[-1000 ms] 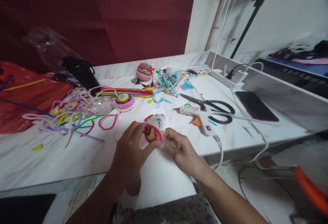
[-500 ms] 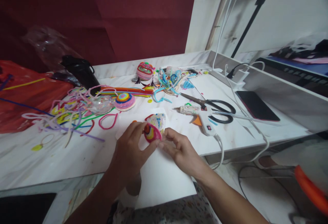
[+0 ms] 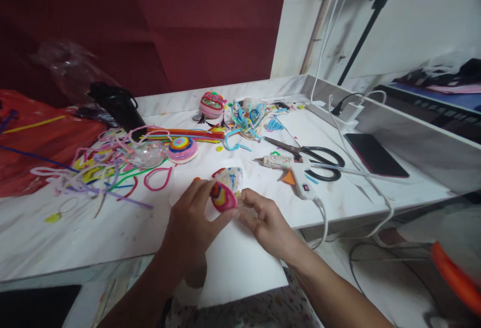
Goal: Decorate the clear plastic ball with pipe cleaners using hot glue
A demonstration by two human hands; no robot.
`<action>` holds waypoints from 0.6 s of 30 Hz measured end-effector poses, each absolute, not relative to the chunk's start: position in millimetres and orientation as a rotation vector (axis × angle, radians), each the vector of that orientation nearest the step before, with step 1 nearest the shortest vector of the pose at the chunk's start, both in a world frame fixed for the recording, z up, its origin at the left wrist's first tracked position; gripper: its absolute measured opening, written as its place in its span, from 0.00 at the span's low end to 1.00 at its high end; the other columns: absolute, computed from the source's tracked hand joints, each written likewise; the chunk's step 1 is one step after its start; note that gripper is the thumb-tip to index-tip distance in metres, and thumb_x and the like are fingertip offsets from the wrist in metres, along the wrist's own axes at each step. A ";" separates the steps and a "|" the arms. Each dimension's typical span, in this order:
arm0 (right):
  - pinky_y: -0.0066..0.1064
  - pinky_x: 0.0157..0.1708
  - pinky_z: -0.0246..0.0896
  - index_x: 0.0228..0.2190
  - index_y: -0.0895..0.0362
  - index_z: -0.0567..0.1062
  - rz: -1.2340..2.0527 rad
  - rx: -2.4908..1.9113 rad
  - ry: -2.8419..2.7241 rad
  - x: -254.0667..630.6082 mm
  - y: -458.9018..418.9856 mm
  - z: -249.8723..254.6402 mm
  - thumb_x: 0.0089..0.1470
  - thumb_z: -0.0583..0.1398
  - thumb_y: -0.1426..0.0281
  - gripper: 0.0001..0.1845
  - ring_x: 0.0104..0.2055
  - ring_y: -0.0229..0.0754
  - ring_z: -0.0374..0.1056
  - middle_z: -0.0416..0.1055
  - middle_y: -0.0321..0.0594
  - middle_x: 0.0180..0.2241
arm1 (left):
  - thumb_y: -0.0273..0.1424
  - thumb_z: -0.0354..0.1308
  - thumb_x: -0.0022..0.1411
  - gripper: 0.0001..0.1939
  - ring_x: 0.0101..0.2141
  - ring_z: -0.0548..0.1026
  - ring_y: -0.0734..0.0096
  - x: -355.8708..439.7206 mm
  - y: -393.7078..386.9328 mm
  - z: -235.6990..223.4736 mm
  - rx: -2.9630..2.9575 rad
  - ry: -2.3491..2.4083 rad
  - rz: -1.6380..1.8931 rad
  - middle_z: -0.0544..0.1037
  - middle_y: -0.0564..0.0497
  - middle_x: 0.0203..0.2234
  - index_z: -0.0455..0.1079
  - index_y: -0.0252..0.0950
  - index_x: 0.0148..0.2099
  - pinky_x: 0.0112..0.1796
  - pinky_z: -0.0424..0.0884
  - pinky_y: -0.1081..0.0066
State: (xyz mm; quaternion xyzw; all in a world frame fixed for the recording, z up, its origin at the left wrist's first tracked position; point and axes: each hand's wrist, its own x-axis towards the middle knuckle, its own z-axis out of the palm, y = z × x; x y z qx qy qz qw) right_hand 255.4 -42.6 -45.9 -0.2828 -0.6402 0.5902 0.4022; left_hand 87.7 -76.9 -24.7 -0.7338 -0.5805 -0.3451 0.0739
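Observation:
Between my hands, above a white sheet of paper (image 3: 244,263), is a small dome-shaped piece wound with pipe cleaners (image 3: 224,197) in red, yellow and pink rings. My left hand (image 3: 193,215) grips it from the left, thumb at its lower edge. Fingers bent and pressed together, my right hand (image 3: 263,220) pinches at its right edge, by the left thumb; whether a strand is between those fingertips is too small to tell. Right behind the dome shows a whitish, glue-smeared shell (image 3: 230,178) with blue specks; I cannot tell if the two are joined.
A glue gun (image 3: 296,170) and black-handled scissors (image 3: 315,155) lie to the right, near a phone (image 3: 376,155). Leftward are loose pipe cleaners (image 3: 93,178), a striped dome (image 3: 183,149) and a black bottle (image 3: 116,107). A decorated ball (image 3: 211,105) stands at the back.
Both hands keep almost the same place and grip. The whole view has shifted very slightly.

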 end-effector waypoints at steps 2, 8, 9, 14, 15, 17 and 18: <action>0.29 0.40 0.58 0.33 0.56 0.71 1.502 -0.707 -1.635 256.0 -43.2 -46.2 0.58 0.59 0.70 0.03 0.38 0.39 0.65 0.70 0.34 0.32 | 0.34 0.65 0.53 0.17 0.38 0.77 0.63 87.9 -76.7 -25.4 -2.188 -1.745 -1.037 0.77 0.47 0.37 0.69 0.35 0.45 0.37 0.75 0.68; 0.30 0.42 0.58 0.34 0.56 0.70 1.470 -0.703 -1.694 257.4 -45.2 -47.9 0.59 0.57 0.74 0.02 0.40 0.40 0.65 0.70 0.36 0.33 | 0.32 0.62 0.53 0.19 0.38 0.77 0.61 87.5 -76.7 -27.2 -2.173 -1.725 -1.020 0.78 0.44 0.39 0.70 0.33 0.47 0.36 0.76 0.67; 0.30 0.42 0.58 0.34 0.56 0.70 1.468 -0.706 -1.698 257.3 -45.4 -48.3 0.58 0.57 0.74 0.02 0.40 0.40 0.66 0.71 0.36 0.34 | 0.32 0.62 0.53 0.19 0.38 0.77 0.61 87.5 -76.7 -27.1 -2.177 -1.716 -1.020 0.78 0.43 0.39 0.70 0.32 0.47 0.36 0.76 0.67; 0.31 0.44 0.59 0.35 0.56 0.71 1.448 -0.704 -1.697 255.9 -46.4 -49.4 0.58 0.57 0.74 0.03 0.42 0.41 0.67 0.72 0.37 0.34 | 0.30 0.62 0.51 0.18 0.37 0.77 0.64 87.9 -75.7 -24.9 -2.196 -1.709 -1.029 0.77 0.44 0.38 0.69 0.32 0.46 0.36 0.76 0.68; 0.31 0.44 0.59 0.35 0.56 0.71 1.447 -0.706 -1.692 255.7 -46.6 -49.4 0.58 0.57 0.74 0.03 0.42 0.41 0.67 0.72 0.37 0.35 | 0.29 0.62 0.51 0.18 0.37 0.77 0.64 88.0 -75.4 -24.3 -2.202 -1.709 -1.037 0.77 0.45 0.38 0.68 0.33 0.46 0.37 0.76 0.69; 0.30 0.44 0.59 0.35 0.56 0.71 1.449 -0.709 -1.685 255.4 -47.0 -49.2 0.59 0.57 0.74 0.03 0.41 0.40 0.67 0.73 0.37 0.35 | 0.29 0.62 0.50 0.19 0.37 0.77 0.65 88.2 -75.0 -23.4 -2.214 -1.703 -1.058 0.76 0.46 0.37 0.68 0.34 0.46 0.37 0.76 0.69; 0.30 0.43 0.59 0.35 0.56 0.71 1.446 -0.713 -1.683 255.4 -47.2 -49.1 0.59 0.57 0.74 0.03 0.41 0.40 0.67 0.73 0.37 0.34 | 0.29 0.63 0.50 0.19 0.37 0.77 0.65 88.2 -74.8 -23.0 -2.217 -1.698 -1.069 0.76 0.47 0.37 0.68 0.35 0.46 0.37 0.76 0.68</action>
